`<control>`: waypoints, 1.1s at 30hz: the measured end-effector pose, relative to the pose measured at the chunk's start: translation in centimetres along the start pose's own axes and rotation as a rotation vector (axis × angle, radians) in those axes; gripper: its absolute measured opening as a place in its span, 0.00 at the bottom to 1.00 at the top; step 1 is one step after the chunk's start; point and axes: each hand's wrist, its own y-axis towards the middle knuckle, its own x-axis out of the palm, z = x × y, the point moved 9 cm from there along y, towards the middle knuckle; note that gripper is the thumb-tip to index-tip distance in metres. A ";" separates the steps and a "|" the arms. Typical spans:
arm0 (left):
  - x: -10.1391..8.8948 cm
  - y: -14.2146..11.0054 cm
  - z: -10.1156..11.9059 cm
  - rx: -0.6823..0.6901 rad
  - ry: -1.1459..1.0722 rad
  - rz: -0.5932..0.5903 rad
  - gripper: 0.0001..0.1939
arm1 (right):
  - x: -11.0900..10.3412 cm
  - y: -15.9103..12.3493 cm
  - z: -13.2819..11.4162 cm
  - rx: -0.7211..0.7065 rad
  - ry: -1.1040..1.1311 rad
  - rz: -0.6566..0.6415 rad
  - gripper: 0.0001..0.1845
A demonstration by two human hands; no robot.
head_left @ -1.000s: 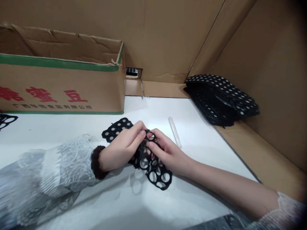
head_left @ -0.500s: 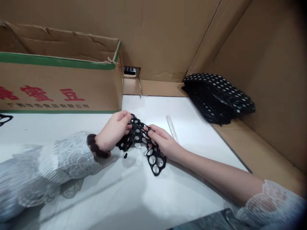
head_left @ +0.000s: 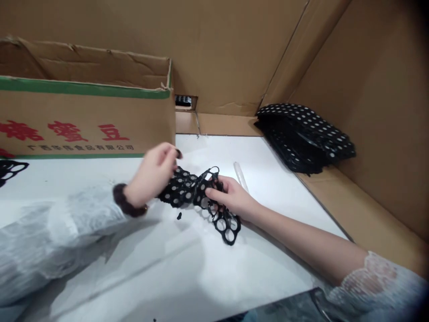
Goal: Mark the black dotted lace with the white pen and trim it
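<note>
My right hand [head_left: 236, 197] is closed on a thin black sheet with rows of round holes [head_left: 181, 188], thumb on top. A strip of larger black rings [head_left: 227, 226] hangs below its fingers, and one loop sticks up above them. My left hand [head_left: 152, 174] is raised above the sheet's left end, thumb and fingers pinched together. A small dark scrap [head_left: 178, 153] shows at its fingertips. Just below the sheet lies a tiny black bit [head_left: 179, 215] on the white table [head_left: 161, 277].
At the back left stands an open cardboard box [head_left: 87, 112] with green edges and red lettering. Black dotted sheets [head_left: 304, 134] are stacked at the right. A whitish tube [head_left: 240, 175] lies beyond my right hand. More black loops [head_left: 13, 170] sit at far left. Cardboard walls surround the table.
My left hand has lifted off the sheet, up and to the left, with a small dark scrap at its fingertips. The sheet now lies flatter, its ring strip slightly further right.
</note>
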 end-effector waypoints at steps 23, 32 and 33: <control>5.8 -5.7 1.6 0.088 0.288 -0.369 0.10 | 0.3 -0.4 -0.8 -0.091 -0.022 0.001 0.09; 6.3 -6.4 1.4 0.124 0.354 -0.397 0.09 | 1.0 -0.6 -0.9 -0.095 -0.037 -0.053 0.09; 6.3 -6.3 1.3 0.128 0.362 -0.391 0.09 | 1.0 -0.5 -0.9 -0.087 -0.054 -0.053 0.09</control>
